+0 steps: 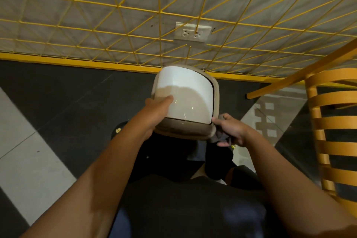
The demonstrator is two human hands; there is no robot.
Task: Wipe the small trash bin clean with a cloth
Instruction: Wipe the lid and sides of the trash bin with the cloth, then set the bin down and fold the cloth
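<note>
Steadying hand: left hand [153,116] clasps the left side of the small trash bin [185,131], thumb laid across the white lid [185,87]; hold it firm so the bin cannot twist under the wipe
Bin: lifted above the dark floor [77,92], between both hands, lid facing the person
Cloth hand: right hand [230,131] curled round the grey cloth [221,137] at the near right corner; press along the rim seam, where grime likely gathers

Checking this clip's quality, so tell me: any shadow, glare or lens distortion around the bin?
Head view: a soft shadow covers the lower half of the white face of the trash bin, with small glints near its bottom edge. Head view: the wide lens bows the yellow grid. Head view: the forearms at the bottom look dim and soft.
</note>
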